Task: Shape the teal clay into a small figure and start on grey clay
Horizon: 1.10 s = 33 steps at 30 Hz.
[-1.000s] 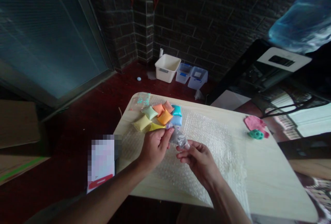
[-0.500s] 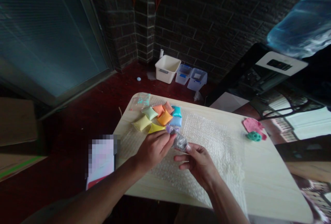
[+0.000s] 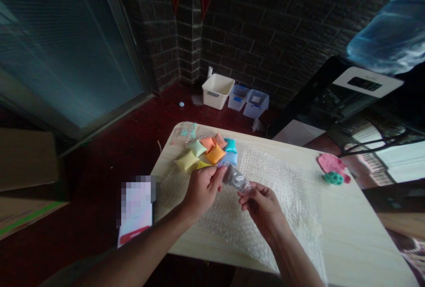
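My left hand point(image 3: 203, 188) and my right hand point(image 3: 264, 205) stretch a clear plastic packet with grey, clay-like stuff point(image 3: 237, 178) between them, above the table. The left fingers pinch its upper left end; the right thumb and fingers pinch its lower right end. Just beyond lie several small pillow-shaped packets: a pale yellow packet point(image 3: 186, 161), a pale green packet point(image 3: 197, 147), an orange-yellow packet point(image 3: 215, 153), a teal packet point(image 3: 230, 145) and a light blue packet point(image 3: 229, 158). A brighter yellow packet point(image 3: 203, 164) is partly hidden behind my left hand.
Bubble wrap point(image 3: 279, 189) covers much of the pale wooden table point(image 3: 358, 242). A pink flat piece point(image 3: 330, 163) and a green lump point(image 3: 333, 178) lie at its right. On the floor beyond stand a white basket point(image 3: 214, 100) and two clear bins point(image 3: 255, 109). A water dispenser point(image 3: 368, 82) is at right.
My right fingers have closed in on the packet's lower end, and the grey packet is now drawn out longer between my hands. The whole view has shifted slightly.
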{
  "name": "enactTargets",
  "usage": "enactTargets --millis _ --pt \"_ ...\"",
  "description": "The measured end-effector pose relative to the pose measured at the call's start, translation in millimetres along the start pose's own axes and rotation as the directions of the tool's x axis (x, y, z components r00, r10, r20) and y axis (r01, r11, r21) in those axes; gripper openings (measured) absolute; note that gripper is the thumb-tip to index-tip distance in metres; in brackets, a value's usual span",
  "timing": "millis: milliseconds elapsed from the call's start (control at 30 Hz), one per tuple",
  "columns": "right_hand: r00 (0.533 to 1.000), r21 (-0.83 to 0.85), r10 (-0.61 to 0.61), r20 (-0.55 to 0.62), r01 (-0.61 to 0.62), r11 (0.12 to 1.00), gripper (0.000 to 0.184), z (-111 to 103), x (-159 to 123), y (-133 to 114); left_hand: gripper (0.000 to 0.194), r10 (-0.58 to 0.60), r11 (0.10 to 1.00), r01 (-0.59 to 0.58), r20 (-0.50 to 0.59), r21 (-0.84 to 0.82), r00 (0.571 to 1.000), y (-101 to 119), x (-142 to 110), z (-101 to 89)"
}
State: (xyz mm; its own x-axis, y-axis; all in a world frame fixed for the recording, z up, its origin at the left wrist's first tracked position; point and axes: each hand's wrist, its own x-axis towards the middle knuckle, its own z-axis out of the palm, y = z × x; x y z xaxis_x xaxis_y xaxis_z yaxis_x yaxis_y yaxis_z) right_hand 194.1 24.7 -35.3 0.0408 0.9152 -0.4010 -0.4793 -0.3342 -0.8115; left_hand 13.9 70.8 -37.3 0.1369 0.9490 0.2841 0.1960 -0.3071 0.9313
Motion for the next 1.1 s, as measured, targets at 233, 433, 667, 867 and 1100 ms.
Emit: enactTargets --millis 233,433,667,867,1100 --pt "1.0 -0.022 -0.015 -0.002 0.015 1.0 0.031 -3 1 1 0.05 -0.096 0.994 0.095 -0.026 -0.046 0.995 -6 -1 1.9" --pt "0.999 -0.055 -0.046 -0.009 0.045 0.997 0.033 -7 3 2 0.051 -0.158 0.982 0.161 0.039 -0.102 0.987 -11 2 2.7" --pt "1.0 -0.111 0.013 0.025 -0.01 0.994 0.041 -1 -3 1 0.043 -0.1 0.983 0.123 0.17 -0.135 0.98 -12 3 -3.9" --pt "0.998 -0.115 0.045 0.033 -0.041 0.992 0.038 0 -5 3 0.041 -0.023 0.998 0.031 0.173 -0.047 0.985 -14 -2 -5.1" --pt "0.999 -0.168 -0.023 0.028 0.028 0.985 0.038 -1 -2 -1 0.042 -0.046 0.997 0.054 0.136 -0.054 0.99 -13 2 -2.7"
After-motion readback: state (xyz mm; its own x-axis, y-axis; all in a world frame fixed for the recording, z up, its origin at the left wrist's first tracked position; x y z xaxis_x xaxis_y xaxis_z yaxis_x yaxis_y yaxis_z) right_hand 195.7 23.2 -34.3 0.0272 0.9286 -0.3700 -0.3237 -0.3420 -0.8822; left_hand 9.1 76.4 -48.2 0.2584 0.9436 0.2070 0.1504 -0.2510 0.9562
